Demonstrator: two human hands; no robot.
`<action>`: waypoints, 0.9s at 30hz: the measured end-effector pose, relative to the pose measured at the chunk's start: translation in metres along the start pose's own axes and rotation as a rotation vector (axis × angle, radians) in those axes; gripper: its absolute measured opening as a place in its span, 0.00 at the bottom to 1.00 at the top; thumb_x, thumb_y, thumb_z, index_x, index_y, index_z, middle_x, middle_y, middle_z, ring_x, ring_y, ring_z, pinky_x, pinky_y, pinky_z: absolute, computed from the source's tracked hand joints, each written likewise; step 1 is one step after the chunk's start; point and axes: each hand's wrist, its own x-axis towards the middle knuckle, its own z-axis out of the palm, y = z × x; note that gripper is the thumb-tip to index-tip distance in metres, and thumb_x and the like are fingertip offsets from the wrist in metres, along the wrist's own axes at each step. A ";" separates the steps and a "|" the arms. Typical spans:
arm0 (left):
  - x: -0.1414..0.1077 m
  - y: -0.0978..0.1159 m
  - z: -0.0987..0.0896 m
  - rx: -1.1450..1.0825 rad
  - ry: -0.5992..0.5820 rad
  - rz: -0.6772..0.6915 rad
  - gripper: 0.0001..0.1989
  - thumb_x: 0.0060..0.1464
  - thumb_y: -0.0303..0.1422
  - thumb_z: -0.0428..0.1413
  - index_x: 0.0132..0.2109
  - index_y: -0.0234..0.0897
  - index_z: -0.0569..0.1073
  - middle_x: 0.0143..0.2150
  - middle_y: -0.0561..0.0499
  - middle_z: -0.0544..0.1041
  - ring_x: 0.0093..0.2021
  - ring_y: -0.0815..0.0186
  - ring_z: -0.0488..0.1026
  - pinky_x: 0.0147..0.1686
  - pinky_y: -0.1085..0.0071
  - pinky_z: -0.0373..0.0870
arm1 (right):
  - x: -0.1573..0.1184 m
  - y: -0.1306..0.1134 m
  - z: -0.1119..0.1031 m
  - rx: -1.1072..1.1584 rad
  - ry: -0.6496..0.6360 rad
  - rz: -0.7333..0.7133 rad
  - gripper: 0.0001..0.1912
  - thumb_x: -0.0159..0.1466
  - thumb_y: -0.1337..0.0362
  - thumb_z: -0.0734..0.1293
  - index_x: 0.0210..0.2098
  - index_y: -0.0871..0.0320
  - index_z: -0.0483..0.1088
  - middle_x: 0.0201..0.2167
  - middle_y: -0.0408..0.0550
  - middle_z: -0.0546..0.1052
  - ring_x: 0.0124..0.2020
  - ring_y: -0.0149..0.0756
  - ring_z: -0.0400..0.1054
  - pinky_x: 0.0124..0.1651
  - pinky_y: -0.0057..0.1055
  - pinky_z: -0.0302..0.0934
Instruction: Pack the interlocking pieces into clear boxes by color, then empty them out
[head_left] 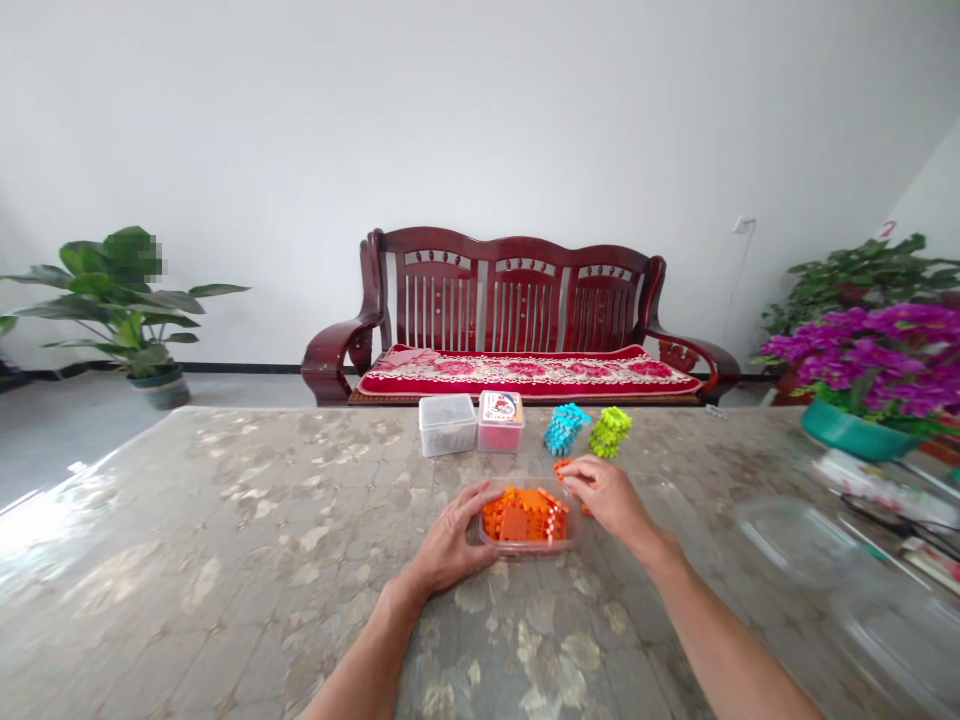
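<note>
Evidently left hand (454, 535) on, right hand (611, 495) beside a clear, rounded plastic tub (525, 549)

The tub stands on a bench (262, 540) covered in a grey-beige floral pattern, and toothed orange plastic pieces (523, 522) are heaped inside it. The left hand grasps the tub's left side, thumb toward the near edge and fingers curled along the far one. Just beyond the tub's far right corner, the right hand pinches a small orange plastic piece (561, 467) in its fingertips; more orange shows under that hand.

Behind the tub and slightly left is a translucent whitish plastic box (448, 428); next to it, directly behind the tub, stands a lidded plastic box with pink contents and a printed label (500, 432). Behind the tub to the right are a bright blue toothed plastic cluster (564, 430) and, farther right, a lime-green toothed plastic cluster (610, 432). Well right of the tub lies a clear plastic lid or tray (789, 540), with purple flowers (885, 350) in a teal bowl (859, 432) beyond it. Far behind the tub is a dark red-brown wooden sofa (517, 250) with a red floral seat cover (525, 372).
</note>
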 end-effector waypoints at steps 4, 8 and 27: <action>0.000 0.005 -0.002 -0.010 -0.004 -0.009 0.34 0.46 0.37 0.65 0.61 0.45 0.68 0.69 0.43 0.57 0.67 0.51 0.57 0.64 0.57 0.56 | 0.011 0.035 -0.006 -0.153 -0.016 0.240 0.15 0.60 0.67 0.61 0.42 0.56 0.77 0.41 0.48 0.80 0.42 0.38 0.74 0.46 0.34 0.65; 0.000 0.007 -0.003 -0.010 -0.012 -0.002 0.32 0.48 0.37 0.64 0.61 0.46 0.69 0.70 0.43 0.56 0.67 0.50 0.57 0.64 0.57 0.56 | 0.017 0.056 0.003 -0.296 -0.124 0.314 0.19 0.59 0.64 0.65 0.50 0.57 0.73 0.48 0.51 0.78 0.48 0.41 0.72 0.48 0.34 0.64; 0.002 0.004 0.001 0.056 -0.026 0.036 0.31 0.46 0.31 0.64 0.59 0.47 0.70 0.70 0.43 0.53 0.68 0.52 0.55 0.65 0.57 0.55 | 0.029 0.043 0.021 -0.477 -0.146 0.300 0.13 0.57 0.59 0.67 0.40 0.56 0.76 0.35 0.50 0.80 0.36 0.39 0.73 0.34 0.28 0.59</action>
